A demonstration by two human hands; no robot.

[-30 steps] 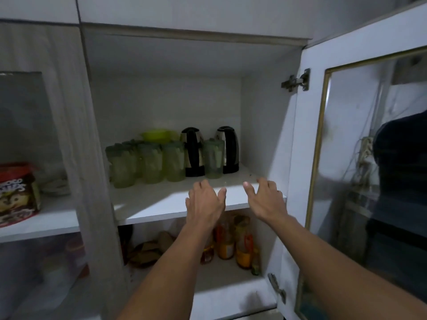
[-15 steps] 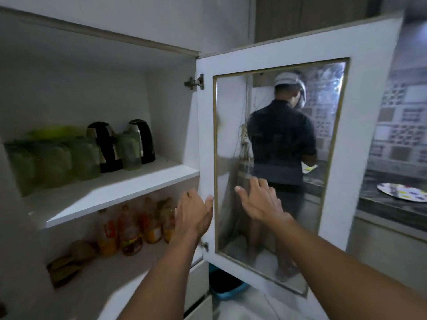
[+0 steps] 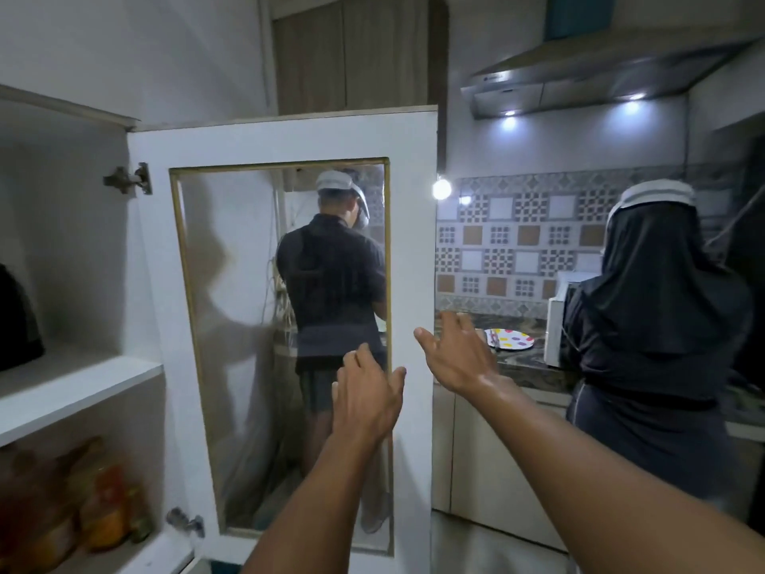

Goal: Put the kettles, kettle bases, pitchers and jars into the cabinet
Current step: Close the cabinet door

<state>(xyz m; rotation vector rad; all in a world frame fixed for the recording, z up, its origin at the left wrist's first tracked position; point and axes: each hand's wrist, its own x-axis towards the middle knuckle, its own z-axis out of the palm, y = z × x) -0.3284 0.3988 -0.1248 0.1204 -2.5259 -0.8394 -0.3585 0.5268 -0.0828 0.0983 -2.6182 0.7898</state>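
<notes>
The cabinet stands open at the left, its white shelf (image 3: 78, 387) cut off by the frame edge. A dark kettle (image 3: 16, 321) on that shelf shows only partly at the far left. The cabinet's glass-paned door (image 3: 289, 138) hangs wide open in the middle. My left hand (image 3: 366, 401) is empty with fingers apart, held in front of the door's lower right. My right hand (image 3: 457, 352) is also empty and spread, just past the door's right edge. The pitchers and jars on the shelf are out of view.
Bottles (image 3: 103, 507) stand on the lower cabinet shelf. One person (image 3: 335, 292) is seen through the door glass, back turned. Another person in dark clothes (image 3: 658, 337) stands at the right by the counter (image 3: 525, 366), which holds a dotted plate (image 3: 511, 338) and a white appliance (image 3: 554, 329).
My view has swung right, away from the shelf with kettles and green jars, toward the open door and the kitchen counter. Both empty hands moved right with it.
</notes>
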